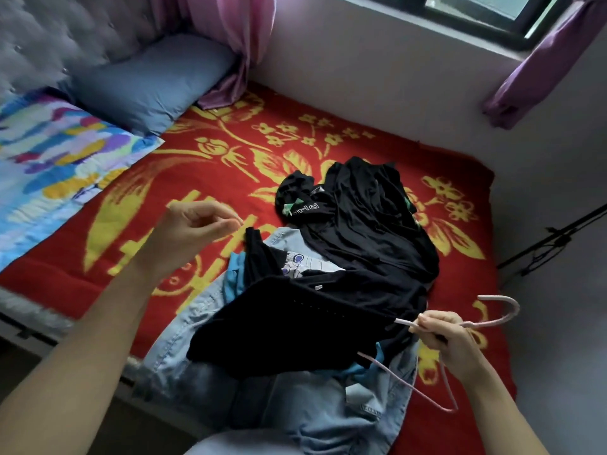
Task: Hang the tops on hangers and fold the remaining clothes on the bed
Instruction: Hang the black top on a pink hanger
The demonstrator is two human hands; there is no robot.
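Observation:
A pile of clothes lies on the red and yellow blanket (203, 165). On top, a black top (312, 310) is stretched between my hands. My left hand (197, 224) pinches its raised corner between thumb and forefinger. My right hand (440, 336) grips a pink hanger (492, 318) just below its hook, and one arm of the hanger pokes into the black top. Beneath it lie light blue jeans (295, 408), a blue garment (234, 280) and a white printed piece (302, 264). Another black garment (364, 224) with white lettering lies behind.
A grey-blue pillow (147, 80) and a multicoloured quilt (49, 152) sit at the head of the bed on the left. Pink curtains (236, 44) and a window (476, 11) are behind. A wall and a black rod (551, 238) border the bed's right side.

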